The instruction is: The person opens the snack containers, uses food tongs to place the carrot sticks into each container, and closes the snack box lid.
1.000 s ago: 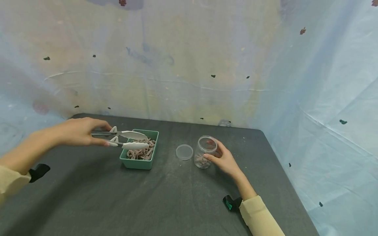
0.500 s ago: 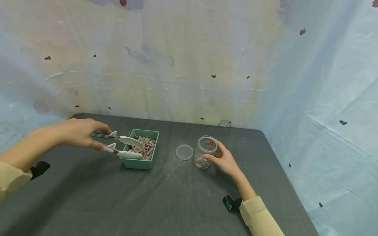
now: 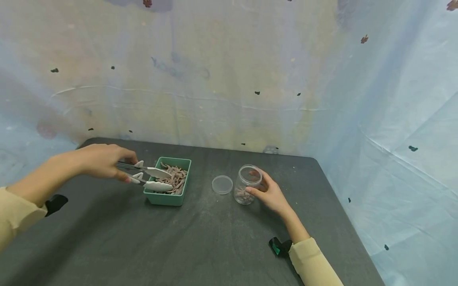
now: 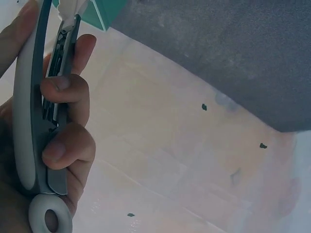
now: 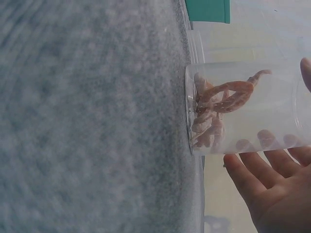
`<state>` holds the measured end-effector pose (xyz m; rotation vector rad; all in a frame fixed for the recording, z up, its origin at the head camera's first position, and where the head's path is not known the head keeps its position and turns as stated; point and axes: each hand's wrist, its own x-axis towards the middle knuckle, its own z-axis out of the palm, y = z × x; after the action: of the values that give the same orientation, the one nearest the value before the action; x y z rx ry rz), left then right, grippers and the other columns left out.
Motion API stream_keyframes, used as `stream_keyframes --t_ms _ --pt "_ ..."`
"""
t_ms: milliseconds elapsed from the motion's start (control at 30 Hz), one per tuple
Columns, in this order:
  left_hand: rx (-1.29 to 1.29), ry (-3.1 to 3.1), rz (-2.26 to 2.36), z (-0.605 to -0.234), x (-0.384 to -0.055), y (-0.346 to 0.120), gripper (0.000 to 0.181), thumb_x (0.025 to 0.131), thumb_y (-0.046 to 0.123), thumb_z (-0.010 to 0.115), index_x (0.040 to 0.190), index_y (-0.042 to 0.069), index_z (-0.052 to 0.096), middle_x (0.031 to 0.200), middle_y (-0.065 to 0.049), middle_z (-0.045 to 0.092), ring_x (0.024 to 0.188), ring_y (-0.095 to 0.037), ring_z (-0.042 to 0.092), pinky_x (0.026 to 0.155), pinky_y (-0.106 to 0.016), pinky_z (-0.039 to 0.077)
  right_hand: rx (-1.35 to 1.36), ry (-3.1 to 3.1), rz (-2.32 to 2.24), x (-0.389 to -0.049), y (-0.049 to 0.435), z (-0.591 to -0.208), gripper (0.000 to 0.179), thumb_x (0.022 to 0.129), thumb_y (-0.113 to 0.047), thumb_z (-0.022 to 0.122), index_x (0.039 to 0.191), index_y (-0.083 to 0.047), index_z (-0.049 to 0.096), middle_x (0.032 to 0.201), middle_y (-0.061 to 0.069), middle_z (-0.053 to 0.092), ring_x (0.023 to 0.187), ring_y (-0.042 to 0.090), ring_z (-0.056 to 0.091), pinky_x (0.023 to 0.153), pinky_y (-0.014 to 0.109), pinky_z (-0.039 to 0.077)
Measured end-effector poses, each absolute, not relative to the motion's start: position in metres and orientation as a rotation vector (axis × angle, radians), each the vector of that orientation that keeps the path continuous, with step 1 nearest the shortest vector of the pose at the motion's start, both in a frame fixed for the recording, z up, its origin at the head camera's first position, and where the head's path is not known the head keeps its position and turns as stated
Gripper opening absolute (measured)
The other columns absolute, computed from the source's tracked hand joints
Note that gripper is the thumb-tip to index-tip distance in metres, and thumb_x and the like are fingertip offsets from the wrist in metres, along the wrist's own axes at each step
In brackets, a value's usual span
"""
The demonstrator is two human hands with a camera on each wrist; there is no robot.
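Observation:
My left hand (image 3: 103, 161) grips a pair of tongs (image 3: 159, 173) with white tips and grey handles. The tips stand spread over the left side of a green rectangular box (image 3: 163, 200), which holds brownish twisted strips (image 3: 178, 177). In the left wrist view, fingers wrap round the tongs' handles (image 4: 24, 107), a ring at their end. My right hand (image 3: 272, 194) holds a clear jar (image 3: 243, 183) upright on the table, thumb on one side and fingers on the other. Several similar strips (image 5: 209, 114) lie at the jar's bottom in the right wrist view. The jar's mouth is uncovered.
A clear round lid (image 3: 222, 185) lies flat between the box and the jar. The dark grey table (image 3: 200, 246) has its far edge close behind them. Pale patterned sheeting (image 3: 214, 79) hangs at the back and on both sides.
The tongs' tips have drawn back left and down from the middle of the strips and spread somewhat wider. The right hand and jar stay in place.

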<state>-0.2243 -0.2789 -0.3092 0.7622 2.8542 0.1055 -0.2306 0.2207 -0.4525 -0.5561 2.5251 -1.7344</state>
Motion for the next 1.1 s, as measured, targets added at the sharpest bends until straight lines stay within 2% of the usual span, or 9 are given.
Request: stream_keyframes --t_ms 133,400,667,1100 --pt "0.771 2.872 0.096 -0.312 -0.222 -0.281 0.055 0.084 0.054 0.082 0.123 0.017 0.07 0.122 -0.001 0.071 0.099 -0.027 0.07 0.077 -0.053 0.056 -0.56 2.521 -1.741 -0.231 0.221 -0.453 0.076 0.096 -0.013 0.077 0.161 -0.017 0.037 0.154 0.018 0.05 0.134 0.038 0.058 0.104 0.048 0.053" --pt "0.771 2.89 0.115 -0.316 -0.22 -0.285 0.054 0.085 0.057 0.08 0.122 0.02 0.07 0.123 0.001 0.071 0.102 -0.028 0.07 0.078 -0.054 0.056 -0.554 2.533 -1.731 -0.23 0.221 -0.455 0.075 0.096 -0.014 0.077 0.16 -0.016 0.038 0.154 0.018 0.05 0.133 0.038 0.058 0.104 0.048 0.053" --pt "0.78 2.902 0.146 -0.319 -0.218 -0.29 0.053 0.086 0.056 0.08 0.123 0.019 0.07 0.122 0.001 0.071 0.103 -0.028 0.07 0.08 -0.055 0.056 -0.541 2.544 -1.725 -0.229 0.22 -0.452 0.075 0.096 -0.015 0.078 0.16 -0.017 0.038 0.154 0.018 0.05 0.133 0.038 0.058 0.105 0.05 0.052" --pt "0.769 2.959 0.194 -0.322 -0.212 -0.299 0.053 0.086 0.054 0.081 0.125 0.018 0.071 0.122 -0.001 0.072 0.101 -0.027 0.07 0.076 -0.052 0.056 -0.558 2.555 -1.706 -0.228 0.22 -0.452 0.076 0.097 -0.016 0.077 0.161 -0.011 0.036 0.154 0.016 0.05 0.134 0.038 0.057 0.102 0.049 0.053"
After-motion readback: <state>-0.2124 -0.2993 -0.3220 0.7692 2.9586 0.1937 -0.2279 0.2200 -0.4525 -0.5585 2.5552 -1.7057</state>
